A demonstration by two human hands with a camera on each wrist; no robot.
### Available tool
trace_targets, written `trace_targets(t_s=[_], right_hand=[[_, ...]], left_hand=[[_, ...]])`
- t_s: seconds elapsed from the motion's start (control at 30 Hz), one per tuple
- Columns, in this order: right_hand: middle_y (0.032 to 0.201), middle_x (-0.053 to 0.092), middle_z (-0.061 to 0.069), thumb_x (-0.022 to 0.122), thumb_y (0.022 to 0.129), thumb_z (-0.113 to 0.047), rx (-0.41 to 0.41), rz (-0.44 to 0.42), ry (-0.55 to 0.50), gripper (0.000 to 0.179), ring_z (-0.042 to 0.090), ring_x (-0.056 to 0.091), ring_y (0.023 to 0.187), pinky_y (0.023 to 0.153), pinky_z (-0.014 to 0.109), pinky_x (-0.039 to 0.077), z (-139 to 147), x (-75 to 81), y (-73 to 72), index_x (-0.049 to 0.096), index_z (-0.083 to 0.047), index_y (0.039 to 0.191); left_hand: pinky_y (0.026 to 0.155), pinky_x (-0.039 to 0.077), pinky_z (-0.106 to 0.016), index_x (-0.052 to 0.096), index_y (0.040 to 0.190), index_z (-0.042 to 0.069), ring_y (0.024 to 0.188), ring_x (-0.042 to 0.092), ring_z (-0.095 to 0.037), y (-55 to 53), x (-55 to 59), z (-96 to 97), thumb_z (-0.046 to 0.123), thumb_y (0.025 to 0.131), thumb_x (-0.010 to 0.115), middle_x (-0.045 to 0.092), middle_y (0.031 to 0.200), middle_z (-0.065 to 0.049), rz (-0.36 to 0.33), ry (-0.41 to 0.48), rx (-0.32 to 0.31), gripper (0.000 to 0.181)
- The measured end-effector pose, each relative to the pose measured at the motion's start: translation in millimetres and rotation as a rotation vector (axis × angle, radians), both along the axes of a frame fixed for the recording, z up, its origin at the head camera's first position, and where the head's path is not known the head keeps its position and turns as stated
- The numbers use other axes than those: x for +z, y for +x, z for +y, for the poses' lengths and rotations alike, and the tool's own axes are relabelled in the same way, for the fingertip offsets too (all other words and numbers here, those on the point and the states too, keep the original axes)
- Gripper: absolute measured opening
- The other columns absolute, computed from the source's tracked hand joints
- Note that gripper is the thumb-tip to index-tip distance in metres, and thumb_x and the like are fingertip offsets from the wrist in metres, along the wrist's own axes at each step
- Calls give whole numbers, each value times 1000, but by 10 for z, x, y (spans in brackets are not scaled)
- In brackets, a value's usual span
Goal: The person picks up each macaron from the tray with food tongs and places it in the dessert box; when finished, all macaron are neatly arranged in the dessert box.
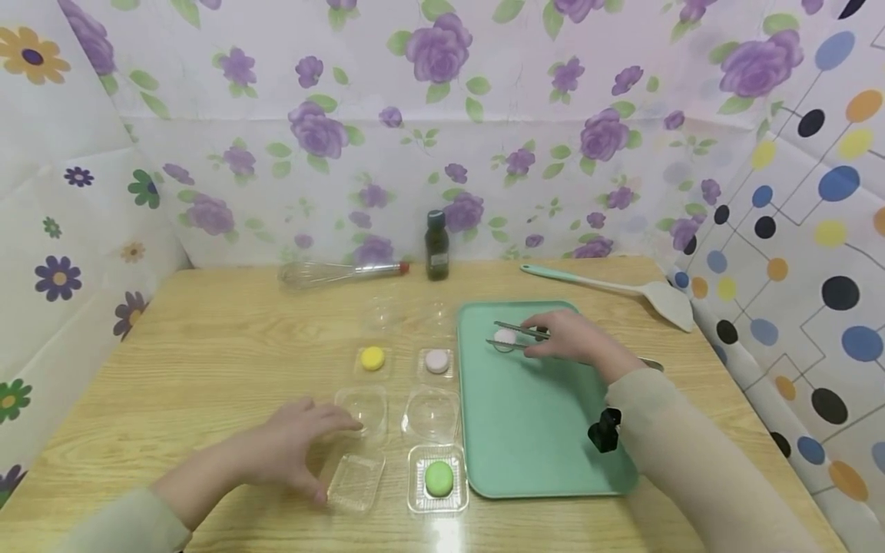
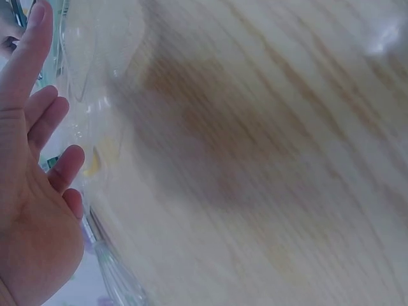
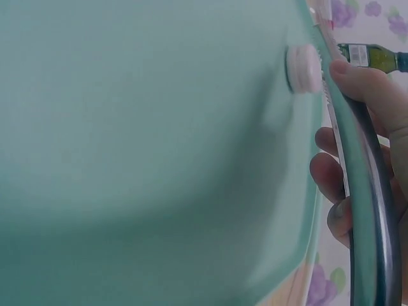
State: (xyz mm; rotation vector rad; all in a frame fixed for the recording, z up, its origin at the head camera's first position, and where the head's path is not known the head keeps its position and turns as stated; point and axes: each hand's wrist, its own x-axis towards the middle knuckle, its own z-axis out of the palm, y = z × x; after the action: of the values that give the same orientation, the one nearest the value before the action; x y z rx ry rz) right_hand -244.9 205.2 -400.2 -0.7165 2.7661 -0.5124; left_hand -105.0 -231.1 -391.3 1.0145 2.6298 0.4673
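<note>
My right hand (image 1: 570,338) grips a pair of metal tongs (image 3: 376,210) over the green tray (image 1: 546,438). Between the spread tong arms sits a pale pink macaron (image 1: 505,339) on the tray; in the right wrist view this macaron (image 3: 305,69) is close beside the tong tips. On the left, my left hand (image 1: 283,442) holds nothing, its fingers loosely extended and its thumb near the edge of a clear plastic box (image 1: 356,482). Other clear boxes hold a green macaron (image 1: 439,478), a yellow macaron (image 1: 372,359) and a pale pink macaron (image 1: 437,361).
Clear lids (image 1: 432,415) stand open behind the boxes. Along the back lie a whisk (image 1: 332,273) and a spatula (image 1: 608,286), with a dark bottle (image 1: 437,246) upright between them. Patterned sheets enclose the wooden table (image 1: 228,346) at the back and sides.
</note>
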Motion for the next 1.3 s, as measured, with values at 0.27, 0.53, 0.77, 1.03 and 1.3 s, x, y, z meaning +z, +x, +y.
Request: trace_targets(t_s=[0.27,0.53,0.77,1.03,1.3], right_hand=[[110,65,9,70,82,-36,6,-7,35,49,27,59,102,85,45,48,67,-26,10,61,-10,123],[109,65,7,71,82,-36,13,11,50,48,25,60,101,84,45,49,85,-69,32,62,-12,122],[106,66,5,71,82,-35,20,28,47,47,22,61,96,81,43,50,74,-57,58,62,-12,122],[108,66,3,69,82,-36,90,125,60,46,19,62,94,81,42,50,-31,38,99,63,-14,122],[109,67,0,69,81,-39,168,204,77,45,17,63,94,82,39,51,-211,84,152,65,-17,120]], left_hand=[[82,35,-36,52,131,22,94,38,-10,76,-13,3,54,57,79,50,130,9,-20,-24,18,85],[80,34,-34,54,128,24,95,38,-9,98,-84,-11,47,58,81,50,127,15,-4,-29,12,79],[80,34,-34,55,127,24,95,38,-8,103,-89,-12,46,59,81,51,125,15,22,-37,-2,76],[78,34,-32,55,126,24,95,38,-8,119,-78,-16,47,59,80,51,125,13,28,-48,5,75],[78,35,-33,57,126,23,96,39,-9,118,-87,-7,47,59,80,52,123,12,58,-71,4,74]])
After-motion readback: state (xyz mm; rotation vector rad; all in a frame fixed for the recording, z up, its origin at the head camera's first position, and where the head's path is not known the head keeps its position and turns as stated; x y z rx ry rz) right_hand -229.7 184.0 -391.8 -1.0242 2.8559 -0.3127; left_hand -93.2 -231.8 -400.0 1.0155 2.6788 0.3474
